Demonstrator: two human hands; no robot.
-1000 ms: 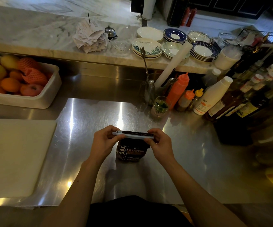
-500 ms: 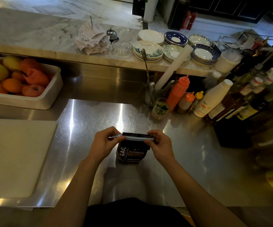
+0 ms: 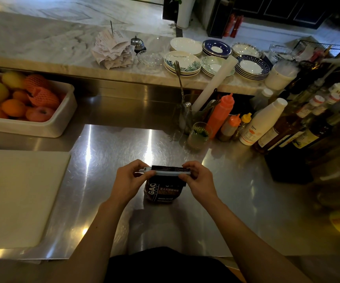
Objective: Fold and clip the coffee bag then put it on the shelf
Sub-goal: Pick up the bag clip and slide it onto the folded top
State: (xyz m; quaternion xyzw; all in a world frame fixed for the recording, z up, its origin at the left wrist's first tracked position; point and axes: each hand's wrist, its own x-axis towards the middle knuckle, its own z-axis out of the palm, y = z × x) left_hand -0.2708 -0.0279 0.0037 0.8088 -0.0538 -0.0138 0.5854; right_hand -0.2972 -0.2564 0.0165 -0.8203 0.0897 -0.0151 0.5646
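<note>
Between the pinching fingers of the left hand and right hand, a white clip is held across the folded top of the upright coffee bag.

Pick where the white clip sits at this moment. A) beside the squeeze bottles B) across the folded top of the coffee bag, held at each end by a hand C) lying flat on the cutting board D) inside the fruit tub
B: the white clip spans the top of the coffee bag, with the left hand and right hand pinching its ends.
</note>
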